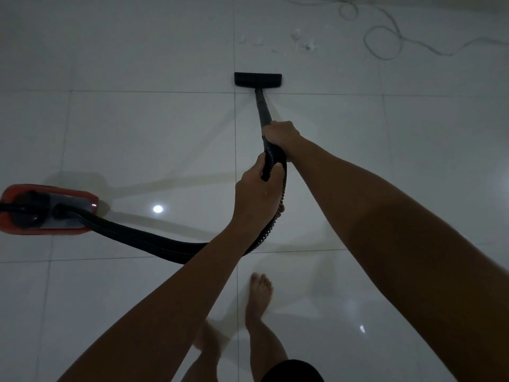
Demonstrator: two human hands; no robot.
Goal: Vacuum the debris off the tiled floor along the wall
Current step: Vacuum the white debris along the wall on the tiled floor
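Observation:
Small white bits of debris lie scattered on the white tiled floor near the far wall. The black floor nozzle of the vacuum rests flat on the tile a little short of them. Its black wand slopes back to me. My right hand grips the wand's upper end. Just below, my left hand grips the ribbed black hose. The hose curves left to the red vacuum body on the floor.
A thin white cord loops over the floor at the far right, close to the debris. My bare feet stand on the tiles below my arms. Ceiling lights glare off the glossy floor.

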